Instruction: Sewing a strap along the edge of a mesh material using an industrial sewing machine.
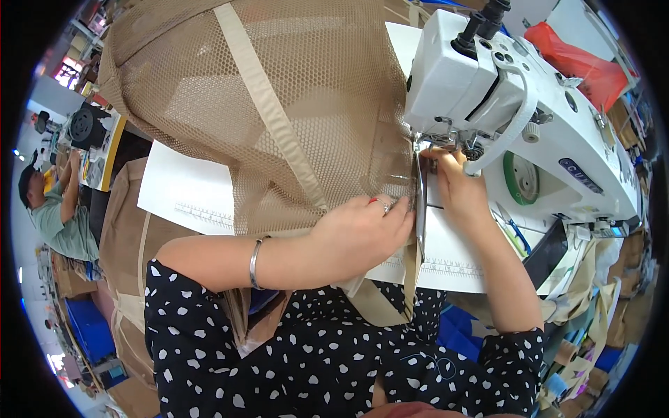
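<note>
Brown mesh fabric (334,111) with a beige strip (268,104) sewn across it is bunched left of a white sewing machine (446,76). My left hand (362,233) rests on its lower right part, fingers together and bent on the edge, thumb hidden. By the needle and presser foot (453,136), my right hand (456,184) has its fingers curled in a pinch; what lies between them is too small to tell. A long, narrow metal piece (421,209) stands between the hands. Beige binding tape (380,306) hangs from there over the table's front edge toward my lap.
Printed rulers mark the white table top (185,184). Under the machine arm are a green-rimmed reel (521,177) and blue-handled snips (519,237). A red plastic bag (578,63) lies behind the machine, and fabric scraps (592,299) hang at right. Another person (59,216) works far left.
</note>
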Demonstrator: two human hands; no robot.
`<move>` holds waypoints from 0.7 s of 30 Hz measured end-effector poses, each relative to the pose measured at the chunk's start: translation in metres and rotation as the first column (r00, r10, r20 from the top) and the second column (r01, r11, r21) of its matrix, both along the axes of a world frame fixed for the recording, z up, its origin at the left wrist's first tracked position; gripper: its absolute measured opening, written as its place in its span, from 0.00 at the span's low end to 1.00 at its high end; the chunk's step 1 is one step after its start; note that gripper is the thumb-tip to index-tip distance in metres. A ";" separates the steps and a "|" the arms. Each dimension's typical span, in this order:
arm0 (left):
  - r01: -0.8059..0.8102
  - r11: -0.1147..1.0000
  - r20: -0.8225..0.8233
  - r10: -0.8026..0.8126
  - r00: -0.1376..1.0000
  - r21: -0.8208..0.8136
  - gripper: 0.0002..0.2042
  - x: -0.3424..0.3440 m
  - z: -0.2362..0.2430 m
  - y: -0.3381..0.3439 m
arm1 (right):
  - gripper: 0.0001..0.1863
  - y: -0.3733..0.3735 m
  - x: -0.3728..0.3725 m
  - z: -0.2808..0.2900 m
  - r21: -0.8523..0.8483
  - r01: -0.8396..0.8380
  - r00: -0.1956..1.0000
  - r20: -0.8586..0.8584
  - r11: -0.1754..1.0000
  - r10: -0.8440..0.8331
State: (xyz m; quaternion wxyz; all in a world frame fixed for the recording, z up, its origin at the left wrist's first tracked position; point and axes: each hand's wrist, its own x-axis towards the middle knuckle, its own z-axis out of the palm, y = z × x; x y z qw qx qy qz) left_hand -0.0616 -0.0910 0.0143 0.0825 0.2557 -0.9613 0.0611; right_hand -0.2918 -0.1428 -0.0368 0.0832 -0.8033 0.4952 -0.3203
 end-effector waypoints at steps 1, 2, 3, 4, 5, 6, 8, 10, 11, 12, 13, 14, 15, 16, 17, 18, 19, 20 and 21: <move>0.001 1.000 -0.001 -0.001 1.000 -0.001 0.21 -0.001 0.001 -0.003 | 0.17 0.000 0.000 0.001 -0.002 0.003 1.000 -0.003 1.000 -0.003; 0.010 1.000 0.015 -0.011 1.000 0.019 0.22 -0.002 0.002 -0.006 | 0.17 0.001 -0.001 0.002 -0.003 0.004 1.000 -0.005 1.000 -0.004; 0.019 0.999 0.032 -0.020 0.999 0.039 0.22 -0.002 0.002 -0.009 | 0.17 0.002 -0.001 0.003 0.008 0.011 1.000 0.002 1.000 -0.011; 0.018 0.999 0.032 -0.020 0.999 0.037 0.22 -0.003 0.004 -0.011 | 0.17 0.002 0.000 0.004 0.019 0.017 1.000 0.011 1.000 -0.017; 0.018 0.999 0.044 -0.020 0.999 0.045 0.22 -0.004 0.006 -0.014 | 0.17 0.001 0.000 0.004 0.018 0.017 1.000 0.011 1.000 -0.017; 0.017 0.998 0.056 -0.020 0.998 0.052 0.22 -0.005 0.007 -0.016 | 0.17 0.001 0.000 0.003 0.023 0.017 1.000 0.019 1.000 -0.017; 0.012 0.999 0.047 -0.014 0.999 0.041 0.22 -0.005 0.006 -0.019 | 0.17 0.000 0.000 0.004 0.026 0.014 1.000 0.027 1.000 -0.015; 0.010 0.999 0.038 -0.011 0.999 0.030 0.23 -0.006 0.008 -0.023 | 0.18 0.001 -0.002 0.007 0.091 0.002 0.999 -0.049 0.996 0.003; -0.002 0.999 0.101 -0.003 0.995 0.052 0.23 -0.007 0.012 -0.025 | 0.18 0.001 -0.003 0.006 0.090 0.003 0.999 -0.049 0.996 0.002; -0.016 0.997 0.163 0.004 0.987 0.073 0.23 -0.009 0.014 -0.027 | 0.17 0.001 -0.003 0.004 0.073 0.012 0.999 -0.048 0.997 -0.009; -0.012 0.997 0.163 0.000 0.987 0.073 0.23 -0.010 0.014 -0.029 | 0.17 0.002 -0.003 0.002 0.057 0.024 0.999 -0.048 0.998 -0.021; -0.025 0.997 0.157 0.013 0.988 0.073 0.22 -0.011 0.013 -0.031 | 0.17 0.003 -0.003 0.002 0.058 0.028 0.999 -0.048 0.998 -0.025; -0.037 0.997 0.150 0.026 0.988 0.073 0.21 -0.013 0.011 -0.033 | 0.17 0.004 -0.003 0.003 0.056 0.039 0.997 -0.066 0.998 -0.035; -0.039 0.996 0.152 0.027 0.988 0.075 0.21 -0.014 0.010 -0.036 | 0.17 0.003 -0.002 0.004 0.054 0.043 0.996 -0.083 0.998 -0.039; -0.057 0.996 0.138 0.047 0.989 0.068 0.20 -0.014 0.007 -0.039 | 0.17 0.003 -0.001 0.005 0.056 0.042 0.996 -0.082 0.998 -0.038; -0.075 0.995 0.124 0.066 0.990 0.062 0.19 -0.015 0.006 -0.041 | 0.16 0.002 -0.001 0.006 0.060 0.042 0.995 -0.095 0.997 -0.036; -0.072 0.995 0.123 0.064 0.990 0.062 0.19 -0.015 0.004 -0.044 | 0.16 0.002 -0.001 0.006 0.063 0.045 0.993 -0.109 0.997 -0.038; -0.052 0.998 0.117 0.047 0.992 0.034 0.18 -0.014 0.003 -0.047 | 0.16 0.003 -0.002 0.005 0.062 0.047 0.993 -0.109 0.997 -0.040; -0.031 0.999 0.112 0.030 0.993 0.007 0.17 -0.014 0.003 -0.049 | 0.16 0.004 -0.002 0.003 0.070 0.065 0.992 -0.114 0.995 -0.057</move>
